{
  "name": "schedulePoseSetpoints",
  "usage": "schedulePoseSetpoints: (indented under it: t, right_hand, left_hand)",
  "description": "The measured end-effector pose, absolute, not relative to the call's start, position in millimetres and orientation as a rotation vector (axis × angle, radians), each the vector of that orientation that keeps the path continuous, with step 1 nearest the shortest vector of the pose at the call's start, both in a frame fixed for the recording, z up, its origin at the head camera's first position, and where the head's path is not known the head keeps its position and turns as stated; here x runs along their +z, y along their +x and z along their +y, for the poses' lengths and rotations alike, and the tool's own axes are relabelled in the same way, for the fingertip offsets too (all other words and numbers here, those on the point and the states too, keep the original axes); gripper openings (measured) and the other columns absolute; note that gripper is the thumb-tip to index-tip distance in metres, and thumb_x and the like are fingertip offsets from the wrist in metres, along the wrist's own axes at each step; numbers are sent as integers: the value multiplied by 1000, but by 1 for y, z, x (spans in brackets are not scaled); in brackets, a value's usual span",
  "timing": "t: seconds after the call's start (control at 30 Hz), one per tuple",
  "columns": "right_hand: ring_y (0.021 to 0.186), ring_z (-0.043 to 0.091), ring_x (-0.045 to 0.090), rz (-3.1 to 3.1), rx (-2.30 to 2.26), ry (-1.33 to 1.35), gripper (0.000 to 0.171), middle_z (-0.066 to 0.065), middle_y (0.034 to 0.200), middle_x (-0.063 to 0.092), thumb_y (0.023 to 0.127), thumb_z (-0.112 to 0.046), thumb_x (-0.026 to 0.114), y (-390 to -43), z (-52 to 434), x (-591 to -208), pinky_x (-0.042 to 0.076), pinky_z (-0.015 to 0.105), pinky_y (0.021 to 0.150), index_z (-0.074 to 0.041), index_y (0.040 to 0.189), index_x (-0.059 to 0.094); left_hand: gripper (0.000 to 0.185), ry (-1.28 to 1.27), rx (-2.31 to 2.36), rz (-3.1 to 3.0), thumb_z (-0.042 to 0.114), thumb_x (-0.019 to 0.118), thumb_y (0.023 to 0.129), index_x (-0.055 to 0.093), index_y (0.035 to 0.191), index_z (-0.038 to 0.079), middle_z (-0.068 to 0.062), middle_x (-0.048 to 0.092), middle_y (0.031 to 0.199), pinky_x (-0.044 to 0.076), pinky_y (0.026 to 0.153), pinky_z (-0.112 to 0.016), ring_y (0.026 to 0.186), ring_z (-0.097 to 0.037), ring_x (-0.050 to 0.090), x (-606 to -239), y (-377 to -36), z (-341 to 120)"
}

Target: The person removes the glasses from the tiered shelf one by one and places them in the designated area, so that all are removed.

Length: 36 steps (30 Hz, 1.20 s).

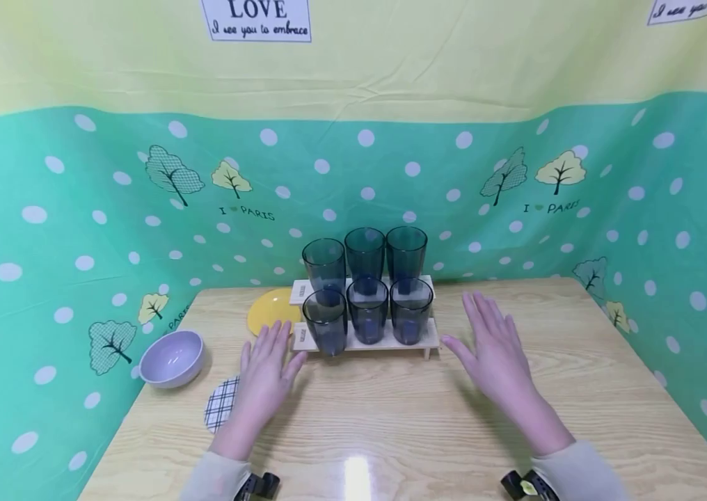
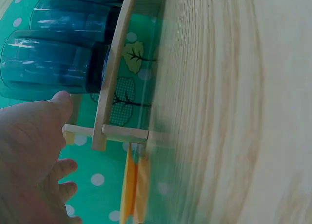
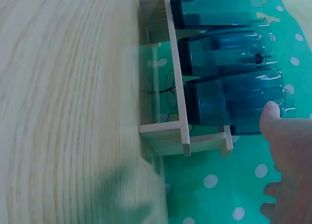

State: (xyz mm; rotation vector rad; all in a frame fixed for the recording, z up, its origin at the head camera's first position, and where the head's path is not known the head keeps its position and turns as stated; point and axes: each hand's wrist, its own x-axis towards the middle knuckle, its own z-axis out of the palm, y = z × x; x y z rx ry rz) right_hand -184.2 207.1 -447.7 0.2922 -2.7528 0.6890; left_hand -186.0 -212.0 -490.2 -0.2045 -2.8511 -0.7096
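Near the back edge of the table (image 1: 385,410), six tinted glasses (image 1: 412,313) stand on a stepped rack (image 1: 303,339), I'd guess so the rear row shows over the front; I see nothing inside them. My left hand (image 1: 266,376) and right hand (image 1: 494,348) flank it, fingers straight, gripping nothing. By the left edge sits a lilac bowl (image 1: 172,358), apparently empty
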Motion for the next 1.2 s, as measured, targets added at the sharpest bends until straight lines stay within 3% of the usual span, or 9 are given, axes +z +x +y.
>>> schedulePoseSetpoints:
  t: [0.1, 0.37, 0.57, 0.77, 0.93, 1.2]
  right_hand:
    - [166, 49, 11, -2737, 719, 300, 93, 24, 181, 14, 111, -57, 60, -186, 203, -447, 1, 66, 134, -10, 178, 16]
    - [167, 46, 13, -2691, 835, 326, 92, 19, 182, 18, 111, -53, 63, -191, 193, -448, 4, 63, 136, -14, 178, 15]
    - [166, 46, 18, -2679, 932, 317, 93, 13, 183, 19, 109, -52, 67, -192, 186, -447, 16, 69, 133, -23, 179, 14]
    - [163, 47, 26, -2676, 1052, 261, 94, 11, 182, 22, 106, -59, 68, -195, 179, -443, 30, 79, 123, -36, 179, 12]
    - [162, 49, 28, -2676, 1150, 240, 95, 14, 181, 24, 106, -56, 71, -197, 173, -438, 31, 81, 121, -38, 179, 13]
    - [157, 45, 39, -2644, 1239, 258, 92, 14, 179, 32, 106, -54, 73, -202, 166, -437, 36, 79, 119, -39, 178, 17]
  left_hand:
    - [79, -213, -743, -2834, 53, 56, 114, 32, 174, 9, -20, 26, 179, 0, 134, -67, 167, -44, 15, -493, -186, -210]
    - [78, -150, -898, -2777, 53, 59, 113, 33, 174, 13, -24, 35, 174, 26, 130, -69, 160, -48, 31, -503, -188, -205]
    - [75, -83, -1059, -2756, 48, 59, 114, 32, 175, 15, -25, 37, 171, 30, 128, -69, 158, -45, 33, -507, -188, -204]
    - [72, -20, -1170, -2709, 42, 61, 114, 33, 175, 13, -27, 45, 159, 42, 122, -67, 143, -45, 50, -514, -192, -202]
    - [71, -10, -1242, -2671, 38, 62, 114, 34, 174, 13, -25, 48, 156, 47, 120, -62, 134, -39, 56, -519, -195, -199]
    - [69, -38, -1291, -2638, 36, 62, 115, 37, 173, 10, -21, 51, 156, 49, 119, -58, 135, -36, 58, -525, -199, -200]
